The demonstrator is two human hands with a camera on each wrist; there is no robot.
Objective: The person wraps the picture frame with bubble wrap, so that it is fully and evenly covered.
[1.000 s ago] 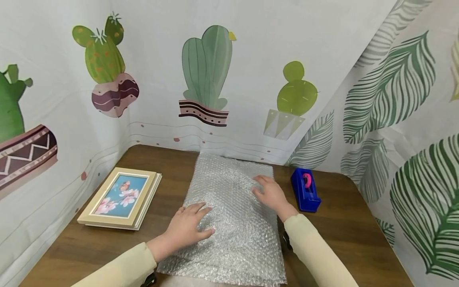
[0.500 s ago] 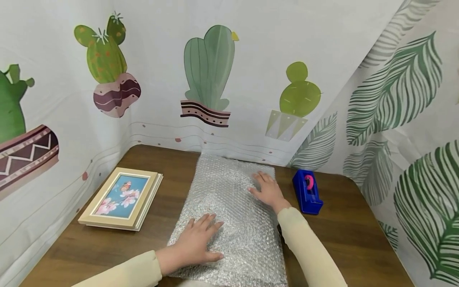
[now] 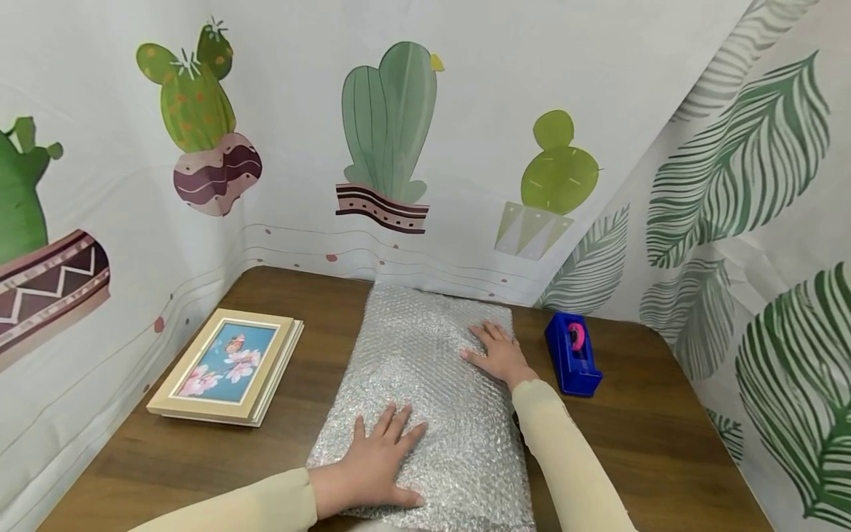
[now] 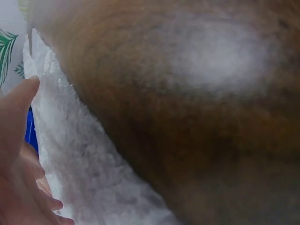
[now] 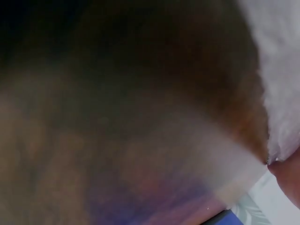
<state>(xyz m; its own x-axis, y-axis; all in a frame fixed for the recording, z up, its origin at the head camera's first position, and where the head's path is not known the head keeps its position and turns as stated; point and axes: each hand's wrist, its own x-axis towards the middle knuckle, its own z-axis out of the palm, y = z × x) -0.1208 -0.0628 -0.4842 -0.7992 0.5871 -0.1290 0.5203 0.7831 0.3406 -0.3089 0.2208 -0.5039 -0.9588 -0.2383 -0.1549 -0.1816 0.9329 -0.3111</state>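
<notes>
In the head view, a brown wood-grain desk [image 3: 651, 428] is backed by white cloth [image 3: 292, 133] printed with cacti and striped leaves. A long sheet of bubble wrap [image 3: 412, 347], glossy and finely dimpled, is laid along the middle of the desk, its near end partly covered. On it the left hand [image 3: 375, 459] is rested near the close end and the right hand [image 3: 500, 357] farther back; in both, the grip is spread, fingers apart. The cream sleeves [image 3: 246, 502] are cut off below. At the left a pale-bordered picture frame [image 3: 229, 366] is stacked on another flat piece; at the right a boxy blue tape dispenser [image 3: 575, 369] is set. In the left wrist view, the left hand is cropped by the edge, and the desk is washed by white glare. In the right wrist view, most is blurred and dark; from the bit of hand shown, the fingers' pose cannot be told.
</notes>
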